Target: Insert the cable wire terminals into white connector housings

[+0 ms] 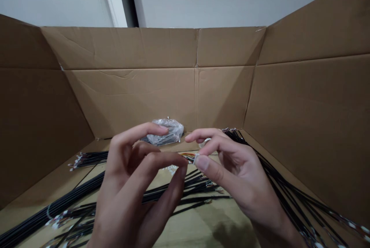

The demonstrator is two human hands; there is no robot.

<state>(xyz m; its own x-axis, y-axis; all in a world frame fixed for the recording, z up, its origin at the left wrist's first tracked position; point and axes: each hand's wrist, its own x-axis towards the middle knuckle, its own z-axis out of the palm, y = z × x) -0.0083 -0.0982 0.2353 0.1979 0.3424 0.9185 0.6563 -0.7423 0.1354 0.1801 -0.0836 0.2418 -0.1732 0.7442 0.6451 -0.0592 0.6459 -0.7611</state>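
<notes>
The box (130,97) is matt, lightly creased brown cardboard; the bag (166,132) is thin, glossy clear plastic (crinkled all over); the wires (185,190) have smooth black sheathing; the connector (196,159) is white plastic.

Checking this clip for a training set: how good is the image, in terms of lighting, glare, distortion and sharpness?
In the head view, the light is soft and even, with one dark shadow on the cardboard box floor. The plastic bag shows small glare highlights. Wide-angle distortion splays the right box wall outward. The left hand and right hand loom large but stay fairly sharp.
</notes>
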